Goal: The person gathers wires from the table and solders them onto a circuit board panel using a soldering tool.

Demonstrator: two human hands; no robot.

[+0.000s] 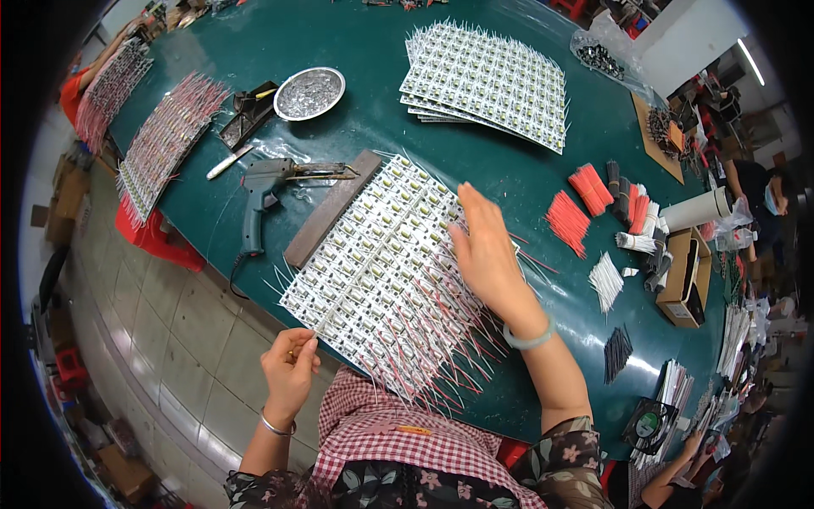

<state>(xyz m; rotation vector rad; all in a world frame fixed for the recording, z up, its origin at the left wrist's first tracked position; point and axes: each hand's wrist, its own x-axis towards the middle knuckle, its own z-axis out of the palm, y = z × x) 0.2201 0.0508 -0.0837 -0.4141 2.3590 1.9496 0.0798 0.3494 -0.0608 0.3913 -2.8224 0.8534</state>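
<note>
A white circuit-board panel (365, 263) lies at the centre of the frame, askew on the table, between the person's two hands, rows of small parts on its face and red and white wires bristling along its lower-right part. The left hand (291, 365) is at its lower-left edge, thumb and forefinger pinched together; what sits between the tips is too small to tell. The right hand (492, 254) is open, fingers extended together and thumb apart, over the panel's upper-right side. A brown bar (333, 210) runs along the panel's upper-left edge, and a grey-green soldering gun (264, 188) lies left of it, its tip over the bar. The tabletop (373, 127) is glossy dark green. Toward the top of the frame are a metal bowl (342, 88) and a stack of similar panels (483, 85); at upper left, more panels with red wires (170, 136) overhang the table edge. Right of centre lie red wire bundles (566, 222), white wires (605, 282), black wires (618, 353) and an open cardboard box (699, 276). A red stool (153, 242) stands on the tiled floor (212, 365) at left, and another person (755, 195) is at the right rim.
</note>
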